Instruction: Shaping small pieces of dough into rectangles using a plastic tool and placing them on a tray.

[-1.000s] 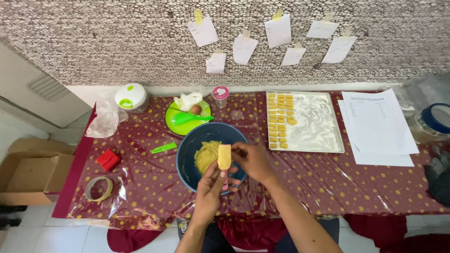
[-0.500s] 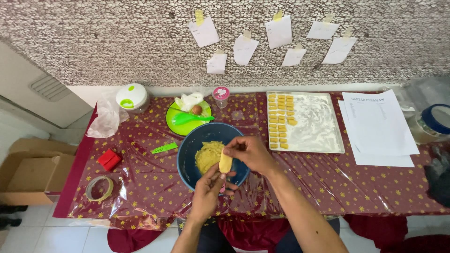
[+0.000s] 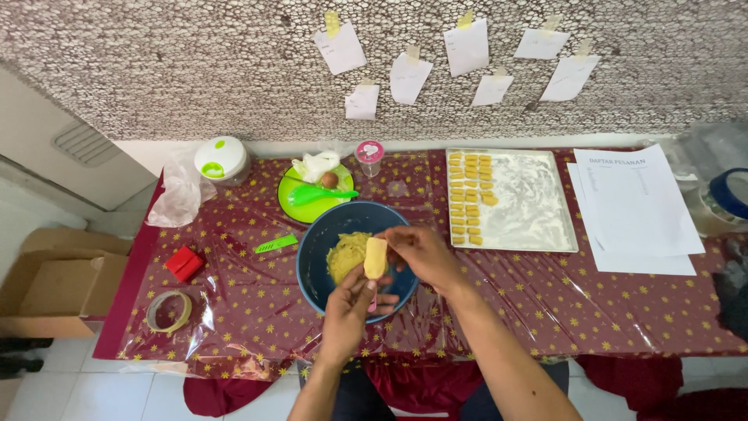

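Yellow dough piece (image 3: 375, 258) now stands upright over the blue bowl (image 3: 319, 242), slightly lower than before, pinched between the left hand (image 3: 348, 310) and right hand (image 3: 421, 253).

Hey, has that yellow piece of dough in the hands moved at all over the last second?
No, barely. The dough piece sits over the right half of the blue bowl, as before, held between the left hand and right hand.

Bright, even light; sharp centre (edges w/ wide-angle bend)
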